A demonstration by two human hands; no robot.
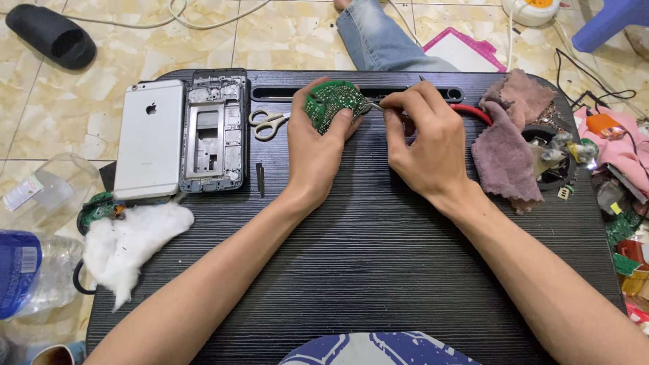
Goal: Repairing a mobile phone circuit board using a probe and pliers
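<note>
Tiled floor (40, 115), cream marble pattern, with a low black wood-grain worktop (378, 257) filling most of the frame. Left hand (318, 152) at upper centre is closed around a round green circuit board (330, 105), tilted up off the worktop, thumb on its right edge. Right hand (422, 138) just beside it, fingers pinched shut on a thin metal tool (374, 106); looks like tweezers or small pliers with a red handle (473, 112) running off to the right, exact type hard to tell. Tool tip touches the right edge of the board. Upper left of the worktop: a silver phone (150, 138) lying back-up, next to it a stripped phone frame (215, 132), then small scissors (269, 124). A white cotton wad (132, 243) at the lower left edge, partly over another green board (98, 208). Mauve cloths (510, 145) at upper right, cluttered small parts and wires beyond them at the right edge. Plastic bottle (30, 270) lower left on the floor, black sandal (51, 35) in the top left corner. Someone's denim leg (375, 37) at top centre. Progress judgement: work on the board is mid-way; board is already out of any housing and in hand, tool is engaged at the edge, nothing visibly removed from it yet.
</note>
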